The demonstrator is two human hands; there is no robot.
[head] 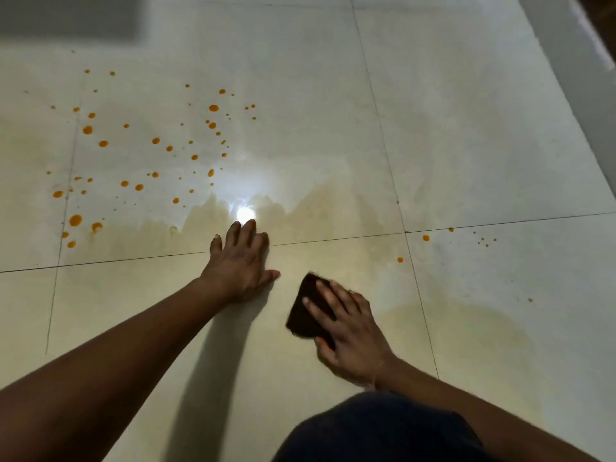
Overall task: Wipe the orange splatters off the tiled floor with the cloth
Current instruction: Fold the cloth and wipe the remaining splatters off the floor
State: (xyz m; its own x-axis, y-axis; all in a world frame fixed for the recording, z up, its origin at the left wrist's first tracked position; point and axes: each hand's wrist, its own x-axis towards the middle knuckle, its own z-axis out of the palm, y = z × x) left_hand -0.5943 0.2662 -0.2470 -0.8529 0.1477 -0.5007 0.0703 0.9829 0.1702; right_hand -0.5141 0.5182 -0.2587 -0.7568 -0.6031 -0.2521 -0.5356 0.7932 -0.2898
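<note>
Orange splatters (140, 155) lie thick on the tiled floor (466, 128) well left of the dark cloth (305, 311), which the right hand (346, 331) presses flat with spread fingers. Left hand (241, 261) braces, spread; I judge long overlapping strokes leftward, refolding to a clean face, work best

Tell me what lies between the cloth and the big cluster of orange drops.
In the head view, the left hand lies flat on the floor there, on a yellowish smear.

The left grip (241, 261) lies flat on the tiled floor (466, 128), while the right grip (350, 331) presses a dark cloth (300, 315) just right of it. Orange splatters (155, 140) dot the far left tiles; a few lie right.
</note>
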